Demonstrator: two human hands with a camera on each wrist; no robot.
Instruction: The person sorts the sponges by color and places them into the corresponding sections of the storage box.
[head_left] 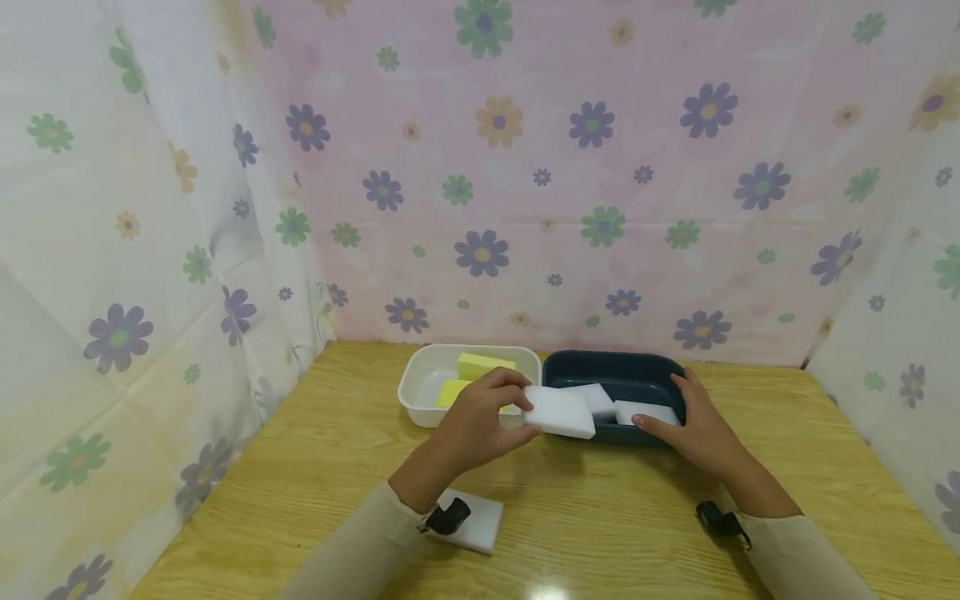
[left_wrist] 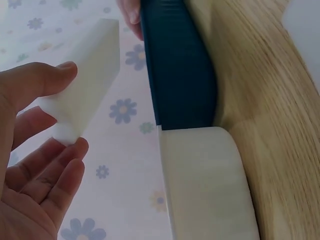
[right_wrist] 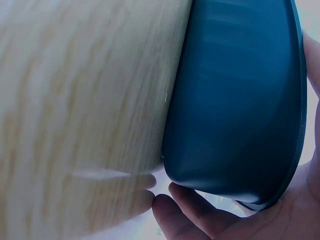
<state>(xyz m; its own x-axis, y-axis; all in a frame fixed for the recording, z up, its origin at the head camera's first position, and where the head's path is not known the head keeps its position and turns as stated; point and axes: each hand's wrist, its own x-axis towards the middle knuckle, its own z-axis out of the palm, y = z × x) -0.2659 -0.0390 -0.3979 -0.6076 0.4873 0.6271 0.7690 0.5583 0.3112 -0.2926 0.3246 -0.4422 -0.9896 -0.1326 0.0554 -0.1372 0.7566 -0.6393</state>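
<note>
My left hand (head_left: 480, 425) pinches a white sponge block (head_left: 558, 412) between thumb and fingers, above the near rim of a dark teal basin (head_left: 600, 363). In the left wrist view the sponge block (left_wrist: 95, 75) is tilted, with the thumb on one face. Inside the teal basin lie white sponge blocks, one behind the held block (head_left: 598, 400) and one at the right end (head_left: 647, 412). My right hand (head_left: 705, 429) grips the basin's right end, its thumb over the near rim. The right wrist view shows the fingers curled round the basin's end (right_wrist: 235, 100).
A white basin (head_left: 420, 375) touches the teal one on its left and holds yellow sponge blocks (head_left: 483, 365). Another white sponge block (head_left: 486, 521) lies on the wooden table (head_left: 322, 483), partly under my left wrist. Flowered cloth (head_left: 555, 225) hangs behind and at both sides.
</note>
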